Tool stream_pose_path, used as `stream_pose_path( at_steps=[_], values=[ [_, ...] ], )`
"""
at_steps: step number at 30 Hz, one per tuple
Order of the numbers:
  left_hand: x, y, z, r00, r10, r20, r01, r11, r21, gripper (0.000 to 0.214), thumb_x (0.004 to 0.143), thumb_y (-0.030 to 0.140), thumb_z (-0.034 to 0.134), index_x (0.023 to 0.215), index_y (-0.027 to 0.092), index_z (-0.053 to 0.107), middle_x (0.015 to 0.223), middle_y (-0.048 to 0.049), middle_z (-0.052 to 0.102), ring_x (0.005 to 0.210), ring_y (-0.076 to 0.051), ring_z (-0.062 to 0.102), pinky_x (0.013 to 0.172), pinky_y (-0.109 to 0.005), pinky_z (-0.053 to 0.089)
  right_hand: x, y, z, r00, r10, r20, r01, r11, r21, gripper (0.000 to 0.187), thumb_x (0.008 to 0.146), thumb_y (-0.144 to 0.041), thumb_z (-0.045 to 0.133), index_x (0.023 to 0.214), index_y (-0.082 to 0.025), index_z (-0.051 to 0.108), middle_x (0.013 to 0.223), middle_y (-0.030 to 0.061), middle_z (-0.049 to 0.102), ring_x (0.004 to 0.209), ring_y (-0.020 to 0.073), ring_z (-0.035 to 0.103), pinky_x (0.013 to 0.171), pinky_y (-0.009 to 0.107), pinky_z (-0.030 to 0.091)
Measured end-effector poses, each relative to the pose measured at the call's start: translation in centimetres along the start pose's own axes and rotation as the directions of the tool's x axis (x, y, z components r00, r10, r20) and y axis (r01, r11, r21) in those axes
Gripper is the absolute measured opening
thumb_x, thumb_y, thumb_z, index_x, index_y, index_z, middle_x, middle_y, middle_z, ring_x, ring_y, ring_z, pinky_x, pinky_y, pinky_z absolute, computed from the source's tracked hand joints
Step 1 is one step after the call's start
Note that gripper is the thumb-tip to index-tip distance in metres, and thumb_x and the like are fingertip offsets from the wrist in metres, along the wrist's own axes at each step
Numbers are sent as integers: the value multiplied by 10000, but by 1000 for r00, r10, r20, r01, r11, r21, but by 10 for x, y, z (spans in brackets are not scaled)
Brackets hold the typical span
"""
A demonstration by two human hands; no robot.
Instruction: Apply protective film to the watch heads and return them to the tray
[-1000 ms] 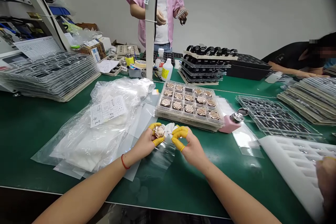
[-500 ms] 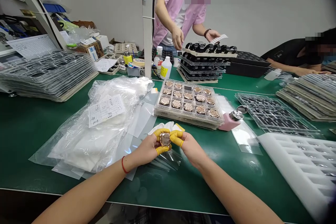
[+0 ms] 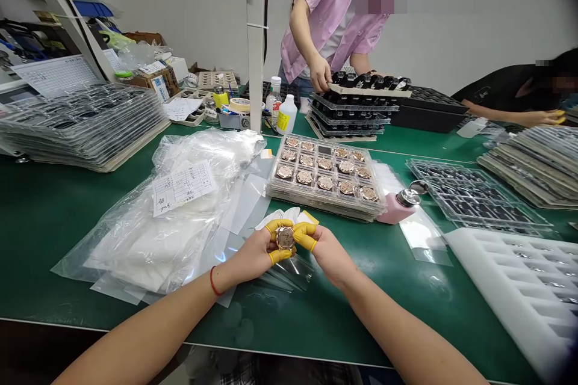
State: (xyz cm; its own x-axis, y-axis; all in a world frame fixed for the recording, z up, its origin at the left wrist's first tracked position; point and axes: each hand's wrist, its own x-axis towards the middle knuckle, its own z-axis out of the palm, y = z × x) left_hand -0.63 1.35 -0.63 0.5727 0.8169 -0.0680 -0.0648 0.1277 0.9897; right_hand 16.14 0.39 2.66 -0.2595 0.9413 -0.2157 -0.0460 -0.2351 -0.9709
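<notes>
A round rose-gold watch head (image 3: 285, 238) without a strap is held up over the green table between my hands. My left hand (image 3: 257, 254), in yellow finger cots, grips its edge between thumb and fingers. On the other side my right hand (image 3: 326, 248), also with yellow finger cots, pinches at the rim with its fingertips; whether a small part is between them is hidden. Behind the hands lies a crumpled white cloth (image 3: 289, 215). Farther back stands a stack of clear trays (image 3: 325, 201) holding several similar watch heads.
Plastic bags with a paper slip (image 3: 183, 187) lie left. A pink pump bottle (image 3: 397, 207) stands right of the trays, a white foam tray (image 3: 478, 264) at far right. Across the table, a person in a pink shirt (image 3: 316, 6) is at stacked watch trays (image 3: 352, 114).
The watch head has tilted slightly in my fingers, and my hands stay nearly in place. Across the table, the person in pink has leaned right and put a hand to the top tray.
</notes>
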Motion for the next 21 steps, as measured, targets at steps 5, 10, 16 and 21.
stream_pose_path(
  at_steps=[5,10,16,21],
  values=[
    [0,1,0,1000,-9,-8,9,1000,-2,537,764,231,673,1250,229,444,1125,-73,605,1000,-235,627,921,-404,499,1,0,0,1000,10,-16,-10,1000,-10,279,661,-442,710,722,-174,665,754,22,626,759,165,522,761,317,408],
    [0,1,1,1000,-5,-1,5,1000,7,515,770,219,663,1237,229,447,1140,-74,599,1004,-227,624,922,-399,497,1,5,0,999,-28,-30,25,997,-69,266,682,-433,697,719,-175,643,787,23,622,786,169,538,779,318,420],
    [1,1,0,1000,-11,-9,11,1000,18,511,767,228,665,1233,223,455,1130,-73,607,985,-219,627,900,-384,505,3,10,-5,991,-116,-68,92,954,-284,200,767,-386,609,797,-188,627,915,40,638,890,190,558,850,344,420],
    [3,0,-3,997,-26,-79,26,1000,8,543,746,247,689,1232,215,449,1097,-68,607,951,-208,634,891,-379,505,15,10,-35,920,-375,-111,132,564,-816,159,804,-309,543,890,-195,615,926,76,643,888,220,561,808,369,418]
  ],
)
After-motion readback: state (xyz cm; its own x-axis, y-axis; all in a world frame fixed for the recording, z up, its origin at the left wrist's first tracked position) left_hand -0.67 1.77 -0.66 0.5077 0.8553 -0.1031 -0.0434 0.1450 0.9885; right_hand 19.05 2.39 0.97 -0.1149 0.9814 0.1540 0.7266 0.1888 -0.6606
